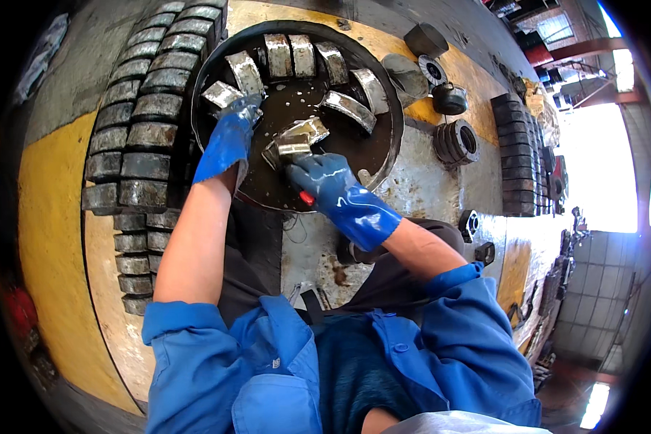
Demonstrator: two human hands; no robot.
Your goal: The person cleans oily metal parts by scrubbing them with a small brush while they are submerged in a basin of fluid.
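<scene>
My left hand (237, 130), in a wet blue rubber glove, reaches over the left side of a round black pan (396, 148). Its fingers are drawn together at the end of a curved metal block (220, 93) and partly cover it. My right hand (325, 184), gloved alike, is closed around a paintbrush (294, 150); a red bit of the handle shows under the fingers. The brush's flat metal band lies against a shiny curved block (307, 132) in the middle of the pan. Dark liquid covers the pan's bottom. Several more curved blocks (278, 56) lean along its far rim.
Stacked rows of curved blocks (152, 108) stand left of the pan. At the right are a metal can (425, 40), a dark round pot (450, 98), ribbed rings (457, 142) and another block stack (515, 155). My knees flank the near floor.
</scene>
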